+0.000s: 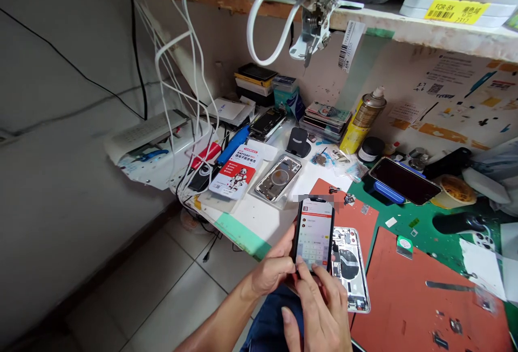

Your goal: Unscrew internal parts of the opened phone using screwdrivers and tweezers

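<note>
My left hand (275, 262) is wrapped round the left side of a lit smartphone (314, 230), holding it up above the bench edge. A keypad fills the lower half of its screen, under a page with a red bar. My right hand (321, 303) is in front of the phone's lower end with its fingers apart, the fingertips at the keypad. Just right of the phone, an opened phone housing (351, 273) with a dark round coil lies on the red mat (368, 214), partly hidden by the phone and my right hand.
A second phone housing (279, 178) lies beside a battery box (234, 171) on the left. A dark-screened phone (404, 180) rests on a blue support. Tweezers (449, 286) and small parts lie on another red mat (424, 309). White cables (198, 71) hang at left; a spray can (362, 120) stands behind.
</note>
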`<state>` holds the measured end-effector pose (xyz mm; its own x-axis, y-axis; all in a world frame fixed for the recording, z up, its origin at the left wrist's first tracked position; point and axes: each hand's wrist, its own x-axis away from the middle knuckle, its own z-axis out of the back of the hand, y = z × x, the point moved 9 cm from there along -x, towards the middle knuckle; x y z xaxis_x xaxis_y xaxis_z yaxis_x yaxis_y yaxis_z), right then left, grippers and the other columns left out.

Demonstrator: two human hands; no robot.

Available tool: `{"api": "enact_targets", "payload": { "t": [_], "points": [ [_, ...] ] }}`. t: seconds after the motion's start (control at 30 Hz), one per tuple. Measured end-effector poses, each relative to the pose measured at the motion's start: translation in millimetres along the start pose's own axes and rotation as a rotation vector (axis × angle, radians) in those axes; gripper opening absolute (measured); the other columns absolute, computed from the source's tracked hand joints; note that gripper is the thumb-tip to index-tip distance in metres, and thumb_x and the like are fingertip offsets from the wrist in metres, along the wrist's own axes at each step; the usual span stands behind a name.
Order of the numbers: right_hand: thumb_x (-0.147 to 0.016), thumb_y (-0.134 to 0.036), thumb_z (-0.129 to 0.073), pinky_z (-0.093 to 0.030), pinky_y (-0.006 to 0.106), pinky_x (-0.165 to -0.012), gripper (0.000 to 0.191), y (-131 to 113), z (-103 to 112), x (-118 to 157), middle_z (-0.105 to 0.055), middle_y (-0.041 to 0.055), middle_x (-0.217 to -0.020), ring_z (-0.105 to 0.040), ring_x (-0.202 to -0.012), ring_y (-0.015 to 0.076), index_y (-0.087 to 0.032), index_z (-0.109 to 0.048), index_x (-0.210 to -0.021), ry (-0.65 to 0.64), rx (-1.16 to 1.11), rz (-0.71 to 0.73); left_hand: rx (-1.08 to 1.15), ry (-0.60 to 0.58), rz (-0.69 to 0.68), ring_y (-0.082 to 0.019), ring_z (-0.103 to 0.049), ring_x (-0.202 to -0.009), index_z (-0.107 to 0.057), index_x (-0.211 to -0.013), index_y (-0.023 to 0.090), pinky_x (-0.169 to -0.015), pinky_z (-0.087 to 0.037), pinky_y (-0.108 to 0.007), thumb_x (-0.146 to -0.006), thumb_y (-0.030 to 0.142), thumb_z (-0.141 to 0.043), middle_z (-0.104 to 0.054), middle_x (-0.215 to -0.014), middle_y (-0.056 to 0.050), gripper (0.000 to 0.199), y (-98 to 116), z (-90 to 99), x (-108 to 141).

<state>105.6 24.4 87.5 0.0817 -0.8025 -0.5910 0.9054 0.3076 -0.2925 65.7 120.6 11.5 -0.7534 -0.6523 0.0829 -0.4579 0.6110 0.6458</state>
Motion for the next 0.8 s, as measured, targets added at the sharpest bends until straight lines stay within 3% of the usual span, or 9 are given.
{"api": "enact_targets", "payload": {
  "t": [0.27, 0.47, 0.57, 0.8],
  "points": [
    [-0.097, -0.027, -0.052, -0.044, 0.043, -0.094, 0.03, 2.4, 2.9, 5.3, -0.069, 0.0084, -0.131, -0.059, -0.117, 0.0283, -0.014, -0.064, -0.122, 0.029, 0.042, -0.037, 0.032, -0.018, -0.035, -0.033, -0.058, -0.136, -0.042, -0.154, 0.026, -0.116, -0.042, -0.051, -0.062, 0.002, -0.055, -0.064, -0.144, -0.009, 0.096, 3.1, -2.5, -0.4],
    [-0.1, -0.031, -0.049, -0.044, 0.043, -0.093, 0.031, 26.6, 7.1, 13.7, -0.064, 0.0083, -0.139, -0.055, -0.12, 0.0287, -0.018, -0.063, -0.125, 0.026, 0.122, -0.2, 0.013, 0.009, -0.026, -0.033, -0.057, -0.136, -0.043, -0.154, 0.025, -0.115, -0.043, -0.051, -0.065, 0.004, -0.057, -0.062, -0.147, -0.009, 0.092, 1.7, 0.2, 1.1],
    [-0.1, -0.032, -0.047, -0.043, 0.043, -0.092, 0.035, 29.9, 6.1, 13.0, -0.061, 0.0085, -0.144, -0.054, -0.123, 0.0296, -0.017, -0.062, -0.128, 0.004, 0.147, -0.162, -0.018, 0.038, -0.04, -0.033, -0.055, -0.138, -0.044, -0.152, 0.023, -0.117, -0.041, -0.05, -0.064, 0.004, -0.057, -0.06, -0.149, -0.01, 0.091, 2.5, 3.3, 1.5],
    [-0.097, -0.02, -0.048, -0.042, 0.045, -0.092, 0.029, 17.8, 7.7, 11.4, -0.069, 0.0095, -0.132, -0.057, -0.12, 0.031, -0.014, -0.065, -0.119, 0.09, 0.065, -0.084, 0.022, 0.001, -0.046, -0.032, -0.056, -0.137, -0.044, -0.153, 0.026, -0.117, -0.042, -0.051, -0.064, 0.001, -0.055, -0.063, -0.146, -0.008, 0.093, 3.9, -3.4, 0.7]
  ]
}}
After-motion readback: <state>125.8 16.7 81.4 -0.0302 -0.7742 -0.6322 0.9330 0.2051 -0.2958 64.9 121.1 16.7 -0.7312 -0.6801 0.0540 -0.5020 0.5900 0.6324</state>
